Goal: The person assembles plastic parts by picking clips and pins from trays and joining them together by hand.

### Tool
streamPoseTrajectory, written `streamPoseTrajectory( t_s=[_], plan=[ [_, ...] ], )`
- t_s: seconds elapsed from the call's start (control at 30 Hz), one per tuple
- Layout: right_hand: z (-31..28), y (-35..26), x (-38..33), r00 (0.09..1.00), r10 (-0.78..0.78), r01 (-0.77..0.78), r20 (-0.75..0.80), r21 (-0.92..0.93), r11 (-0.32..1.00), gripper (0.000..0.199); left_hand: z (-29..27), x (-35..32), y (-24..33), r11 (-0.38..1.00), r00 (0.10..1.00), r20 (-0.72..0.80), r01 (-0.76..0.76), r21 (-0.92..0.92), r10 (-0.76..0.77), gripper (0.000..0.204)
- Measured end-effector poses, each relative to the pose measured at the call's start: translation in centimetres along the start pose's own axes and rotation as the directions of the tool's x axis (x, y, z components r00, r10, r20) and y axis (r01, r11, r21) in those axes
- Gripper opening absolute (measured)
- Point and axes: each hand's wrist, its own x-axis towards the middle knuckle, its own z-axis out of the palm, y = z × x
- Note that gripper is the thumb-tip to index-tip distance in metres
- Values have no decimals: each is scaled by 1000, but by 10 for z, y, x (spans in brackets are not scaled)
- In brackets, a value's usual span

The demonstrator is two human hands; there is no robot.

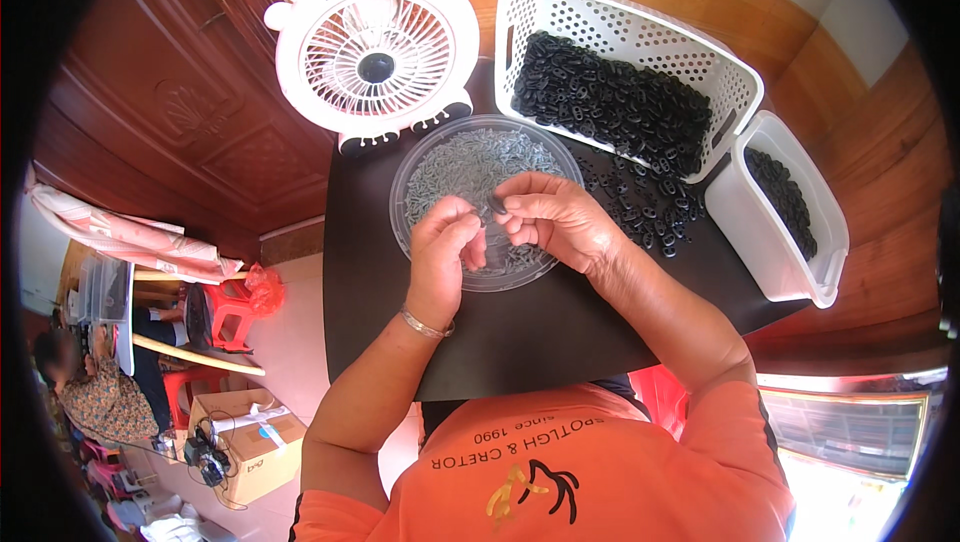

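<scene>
Orange short-sleeved shirt [600, 472] nearest the camera, 6 o'clock, both bare forearms running up from it.

Grip status (clock centred on the tub):
- Right grip [565, 217]: closed, thumb and index pinching a small dark piece [497, 204] over the tub, just right of the left fingertips.
- Left grip [442, 247]: pinched closed, thumb against index, also over the tub; can't tell whether something small is in it. Metal bracelet [427, 325] on that wrist.

Round clear tub [480, 287] sits on the dark worktop [500, 342] under both hands. Lots of small greyish, see-through pieces [430, 167] in it, exact shape too fine to read.

Around it:
- 11 o'clock: white animal-shaped fan [375, 67], just beside the tub.
- Between 1 and 2: white perforated basket [600, 32], tilted toward the tub, with a heap of black oval parts [620, 92] inside.
- 3 o'clock, near: loose black parts [650, 202] scattered on the worktop, running up to the basket.
- 3 o'clock, further out: white bin [745, 232], more black parts [780, 192] inside, beside the basket.

Off the worktop, 8 o'clock: open cardboard box [262, 472] on the floor; beyond it a seated person in a patterned top [105, 402].
</scene>
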Motion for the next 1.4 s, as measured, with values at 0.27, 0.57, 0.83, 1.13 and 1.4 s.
streamPoseTrajectory(
  t_s=[0.27,0.57,0.83,1.13,1.4],
  plan=[
    [7,2,-4,974,-213,218,77,-575,789,21,2,-1,4,998,999,-7,-41,-48,40,15],
    [10,13,-2,950,-312,296,8,-341,892,13,2,0,2,989,985,167,72,-128,-50,16],
    [18,18,-5,935,-356,340,1,-298,892,15,2,1,-1,968,995,100,0,-253,26,15],
    [13,0,-5,951,-304,272,-53,-320,908,18,-2,0,3,999,999,20,-50,0,50,14],
    [12,2,-5,945,-326,298,-9,-383,874,18,0,0,-1,998,999,9,-33,46,32,14]
  ],
)
